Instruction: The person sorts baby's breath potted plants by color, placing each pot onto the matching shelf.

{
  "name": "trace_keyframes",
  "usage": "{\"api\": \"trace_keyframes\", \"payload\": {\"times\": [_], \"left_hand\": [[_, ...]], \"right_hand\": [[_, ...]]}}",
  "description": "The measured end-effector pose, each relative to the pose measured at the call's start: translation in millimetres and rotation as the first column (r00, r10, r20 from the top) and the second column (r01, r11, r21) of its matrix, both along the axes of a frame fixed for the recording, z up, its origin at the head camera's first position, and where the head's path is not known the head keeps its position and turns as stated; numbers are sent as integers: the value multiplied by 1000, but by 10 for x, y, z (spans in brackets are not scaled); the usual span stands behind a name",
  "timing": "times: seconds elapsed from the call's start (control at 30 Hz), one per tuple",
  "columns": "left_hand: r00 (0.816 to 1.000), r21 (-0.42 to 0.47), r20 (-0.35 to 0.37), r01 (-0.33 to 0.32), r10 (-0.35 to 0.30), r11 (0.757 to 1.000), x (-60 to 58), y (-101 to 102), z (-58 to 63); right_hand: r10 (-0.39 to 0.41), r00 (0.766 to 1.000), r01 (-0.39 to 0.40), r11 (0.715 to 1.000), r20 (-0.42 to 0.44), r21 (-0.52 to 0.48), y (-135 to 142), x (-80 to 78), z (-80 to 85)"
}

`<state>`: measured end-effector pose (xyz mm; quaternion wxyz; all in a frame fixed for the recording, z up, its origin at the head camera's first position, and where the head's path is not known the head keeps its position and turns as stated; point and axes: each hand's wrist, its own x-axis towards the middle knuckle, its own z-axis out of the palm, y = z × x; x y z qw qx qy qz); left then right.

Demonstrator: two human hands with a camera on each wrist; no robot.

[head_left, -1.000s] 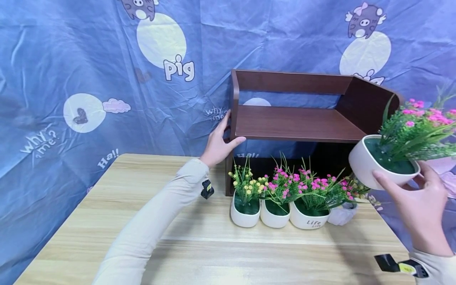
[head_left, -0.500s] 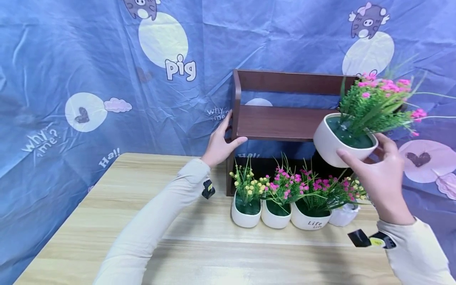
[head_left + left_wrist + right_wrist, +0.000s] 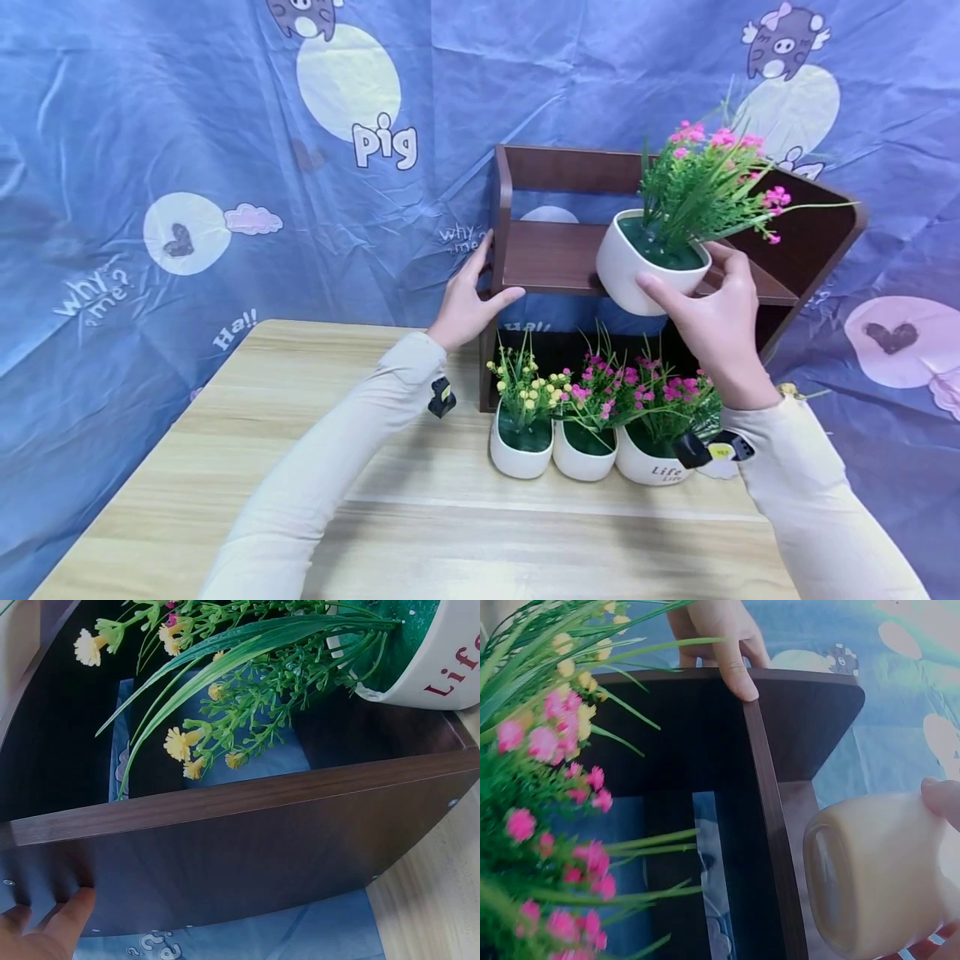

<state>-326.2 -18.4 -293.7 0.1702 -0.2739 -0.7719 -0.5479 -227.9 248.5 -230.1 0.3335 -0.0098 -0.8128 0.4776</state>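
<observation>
A white oval flower pot [image 3: 645,271] with pink artificial flowers and long green leaves is held up by my right hand [image 3: 716,321], thumb on its near side and fingers behind. It hangs tilted in front of the upper board of a dark brown two-tier shelf [image 3: 551,258]; the right wrist view shows the pot's bottom apart from that board. My left hand [image 3: 472,304] holds the shelf's left side panel [image 3: 247,855], its thumb [image 3: 739,679] over the front edge and its fingertips on the outer face.
In a row before the shelf's lower opening stand a yellow-flowered pot [image 3: 521,454], a pink-flowered pot [image 3: 585,454] and a wider "Life" pot [image 3: 648,467]. Another white pot is mostly hidden by the right wrist. Behind the wooden table [image 3: 225,433] hangs a blue printed cloth [image 3: 187,125].
My right hand has carried the pink-flowered pot leftward and slightly up, from beyond the shelf's right side to the front of its upper board. The left hand keeps its hold on the shelf.
</observation>
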Motion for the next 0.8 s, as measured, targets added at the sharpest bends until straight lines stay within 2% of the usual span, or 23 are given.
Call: {"api": "trace_keyframes", "payload": {"times": [0.17, 0.5, 0.8], "left_hand": [[1000, -1, -7, -2, 2, 1000, -2, -4, -10], [1000, 9, -13, 9, -8, 1000, 4, -8, 2], [1000, 7, -27, 6, -5, 1000, -2, -10, 0]], "right_hand": [[32, 999, -32, 999, 1, -8, -103, -131, 25], [15, 1000, -16, 1000, 21, 3, -347, -363, 141], [-10, 1000, 9, 997, 11, 76, -551, -649, 192]]}}
